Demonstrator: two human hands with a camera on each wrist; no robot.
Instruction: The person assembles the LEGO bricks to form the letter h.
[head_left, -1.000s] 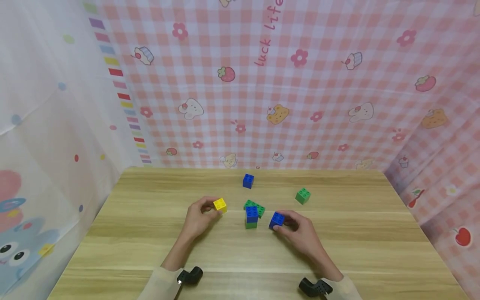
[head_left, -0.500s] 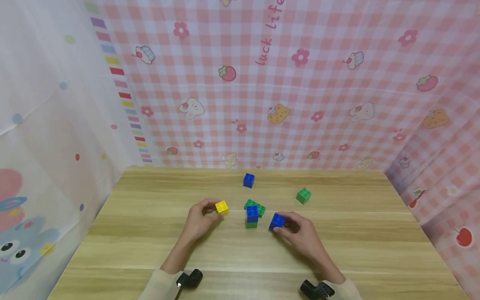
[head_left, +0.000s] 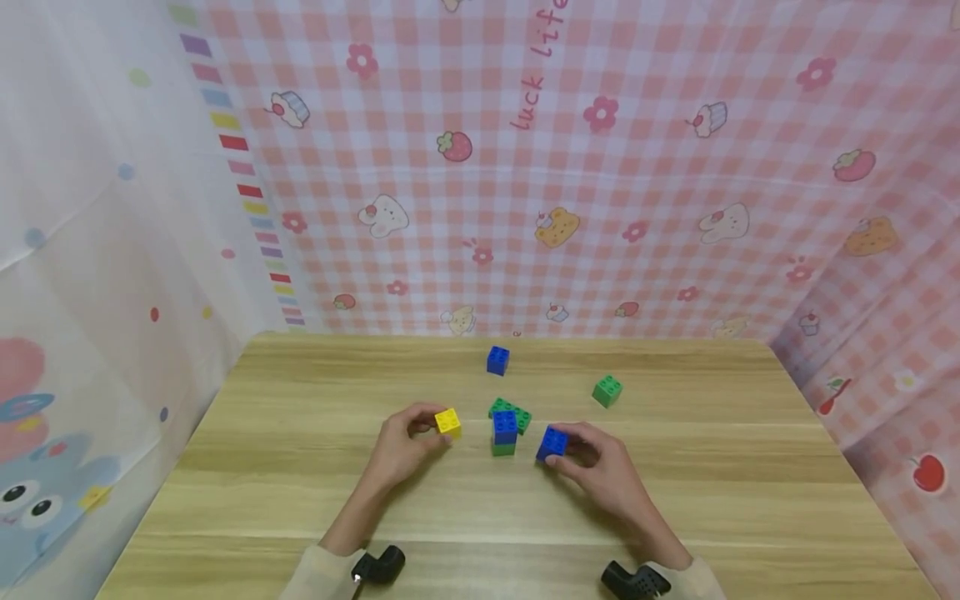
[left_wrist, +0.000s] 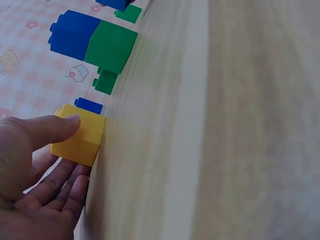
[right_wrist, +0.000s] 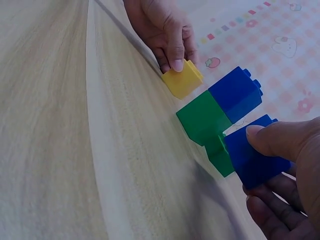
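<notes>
My left hand point(head_left: 407, 443) pinches a yellow toy building block point(head_left: 447, 422) between thumb and fingers, close to the tabletop. My right hand point(head_left: 600, 460) grips a blue building block point(head_left: 552, 443), held just off the table in the right wrist view. Between the two hands stands a small stack: a blue block point(head_left: 505, 423) on top of a green block point(right_wrist: 204, 118). Right behind the stack lies a longer green block point(head_left: 519, 414), partly hidden by it. In the left wrist view the thumb presses the side of the yellow block point(left_wrist: 80, 135).
Farther back on the wooden table point(head_left: 315, 375) sits another blue block point(head_left: 497, 361). A green block point(head_left: 607, 391) rests at the back right. A pink checked cloth point(head_left: 420, 183) hangs behind the table's far edge.
My left hand has moved slightly right and nearer with the yellow block, toward the stack. My right hand with its blue block has barely shifted.
</notes>
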